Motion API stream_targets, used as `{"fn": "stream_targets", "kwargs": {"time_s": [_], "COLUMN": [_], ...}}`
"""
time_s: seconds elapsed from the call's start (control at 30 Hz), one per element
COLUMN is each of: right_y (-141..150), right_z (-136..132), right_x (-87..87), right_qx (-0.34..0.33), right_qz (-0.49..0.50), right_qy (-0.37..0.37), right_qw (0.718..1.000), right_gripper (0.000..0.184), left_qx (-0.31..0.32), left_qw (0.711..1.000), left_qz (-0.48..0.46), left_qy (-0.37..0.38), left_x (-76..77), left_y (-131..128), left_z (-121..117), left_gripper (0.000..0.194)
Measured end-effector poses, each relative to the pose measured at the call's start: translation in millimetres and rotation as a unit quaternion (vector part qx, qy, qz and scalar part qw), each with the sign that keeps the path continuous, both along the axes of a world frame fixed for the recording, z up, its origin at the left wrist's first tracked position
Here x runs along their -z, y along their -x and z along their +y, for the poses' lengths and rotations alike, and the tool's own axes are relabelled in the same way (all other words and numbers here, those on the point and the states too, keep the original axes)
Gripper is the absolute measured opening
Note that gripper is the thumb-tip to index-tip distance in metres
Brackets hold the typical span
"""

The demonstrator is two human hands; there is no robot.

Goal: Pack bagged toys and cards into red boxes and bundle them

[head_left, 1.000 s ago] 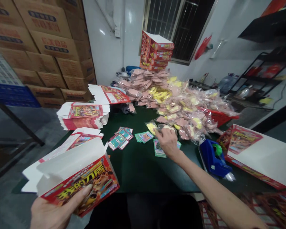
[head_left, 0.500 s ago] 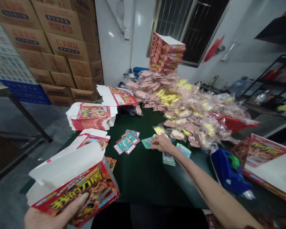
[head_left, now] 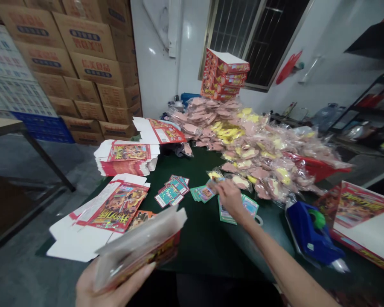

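Note:
My left hand point(head_left: 115, 283) is wrapped round a red printed cardboard box point(head_left: 153, 256), its white flap standing up at the open end. Something shiny like clear plastic shows inside the box. Further off, my right hand point(head_left: 232, 198) is closed, pinching what looks like a card point(head_left: 215, 184), blurred by motion. Just left of its fingers lies a small fan of green-edged cards point(head_left: 204, 193). More green cards point(head_left: 227, 214) are partly under that hand and wrist. A group of teal, red-edged cards point(head_left: 172, 190) is spread further left on the dark green table point(head_left: 205, 243).
Flattened boxes point(head_left: 115, 204) and a stack of them point(head_left: 128, 157) fill the table's left. Bagged pink and yellow pieces point(head_left: 243, 140) are heaped at the back, beside stacked red boxes point(head_left: 224, 74). A blue tape dispenser point(head_left: 313, 234) and open box point(head_left: 365, 221) stand right.
The box in my left hand has moved right and turned, its open end now facing me more. My right hand has lifted from the green cards and shifted right, a card in its fingers.

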State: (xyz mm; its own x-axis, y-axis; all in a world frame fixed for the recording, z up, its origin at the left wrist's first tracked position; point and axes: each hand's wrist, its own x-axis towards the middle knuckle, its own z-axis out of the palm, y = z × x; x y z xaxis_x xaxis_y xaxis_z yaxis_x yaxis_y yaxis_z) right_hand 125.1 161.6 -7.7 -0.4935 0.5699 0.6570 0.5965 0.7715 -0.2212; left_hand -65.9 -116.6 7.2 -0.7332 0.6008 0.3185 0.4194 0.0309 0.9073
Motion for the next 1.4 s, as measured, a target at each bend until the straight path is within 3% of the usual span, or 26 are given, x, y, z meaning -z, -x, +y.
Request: {"fn": "stream_targets", "kwargs": {"time_s": [0.07, 0.1, 0.17, 0.2, 0.3, 0.37, 0.5, 0.57, 0.7, 0.77, 0.83, 0.93, 1.0, 1.07, 1.13, 1.23, 1.3, 1.4], "right_y": [-19, -30, -51, -59, -71, -69, -58, -52, -35, -26, -21, -23, -27, -29, -22, -2, 11, 17], "right_z": [-18, -31, -66, -84, -129, -142, -138, -137, -147, -155, -161, -166, -165, -160, -152, -137, -129, -123], "right_x": [-34.0, -52.5, -87.7, -102.7, -131.3, -135.4, -117.3, -104.1, -87.6, -85.4, -84.9, -81.3, -73.6, -60.3, -42.6, -15.5, -3.5, 1.8], "right_qx": [0.006, 0.011, -0.033, -0.063, -0.197, -0.265, -0.231, -0.22, -0.256, -0.237, -0.197, -0.157, -0.118, -0.07, -0.063, -0.132, -0.16, -0.178], "right_qz": [0.068, 0.11, 0.227, 0.253, 0.215, 0.123, 0.028, 0.024, -0.001, -0.029, -0.046, -0.003, 0.091, 0.212, 0.304, 0.354, 0.366, 0.342], "right_qy": [0.002, 0.005, 0.074, 0.09, 0.095, 0.066, -0.053, -0.076, -0.089, -0.063, -0.037, -0.053, -0.067, -0.022, 0.093, 0.24, 0.249, 0.218], "right_qw": [0.998, 0.994, 0.971, 0.961, 0.952, 0.954, 0.971, 0.972, 0.963, 0.969, 0.979, 0.986, 0.987, 0.974, 0.946, 0.894, 0.883, 0.897], "right_gripper": [0.017, 0.023, 0.037, 0.031, 0.019, 0.027, 0.05, 0.05, 0.034, 0.022, 0.029, 0.038, 0.04, 0.046, 0.047, 0.044, 0.042, 0.045], "left_qx": [0.039, 0.055, 0.103, 0.127, 0.2, 0.252, 0.311, 0.317, 0.31, 0.295, 0.29, 0.297, 0.248, 0.15, 0.086, 0.118, 0.131, 0.106], "left_qw": [0.998, 0.996, 0.989, 0.984, 0.975, 0.966, 0.95, 0.948, 0.951, 0.955, 0.956, 0.952, 0.965, 0.984, 0.988, 0.983, 0.983, 0.982], "left_qz": [0.039, 0.062, 0.105, 0.117, 0.095, 0.047, -0.008, 0.001, 0.009, 0.002, -0.023, -0.074, -0.076, -0.048, -0.02, 0.002, 0.019, 0.067], "left_qy": [-0.016, -0.024, -0.034, -0.037, -0.023, -0.002, 0.021, 0.022, 0.001, -0.015, -0.019, -0.026, -0.048, -0.087, -0.125, -0.138, -0.128, -0.138], "left_x": [-3.0, -3.5, -3.5, -3.6, -5.0, -6.4, -8.4, -9.7, -11.3, -9.4, -5.7, 0.4, 3.3, 6.4, 11.5, 25.6, 37.4, 49.3], "left_y": [-5, -7, -12, -15, -26, -34, -45, -49, -54, -55, -56, -55, -53, -50, -48, -46, -44, -40], "left_z": [9, 14, 25, 29, 38, 41, 41, 42, 46, 48, 50, 50, 49, 50, 56, 70, 78, 79], "left_gripper": [0.028, 0.028, 0.026, 0.025, 0.018, 0.019, 0.035, 0.041, 0.039, 0.035, 0.031, 0.036, 0.045, 0.061, 0.077, 0.082, 0.08, 0.079]}}
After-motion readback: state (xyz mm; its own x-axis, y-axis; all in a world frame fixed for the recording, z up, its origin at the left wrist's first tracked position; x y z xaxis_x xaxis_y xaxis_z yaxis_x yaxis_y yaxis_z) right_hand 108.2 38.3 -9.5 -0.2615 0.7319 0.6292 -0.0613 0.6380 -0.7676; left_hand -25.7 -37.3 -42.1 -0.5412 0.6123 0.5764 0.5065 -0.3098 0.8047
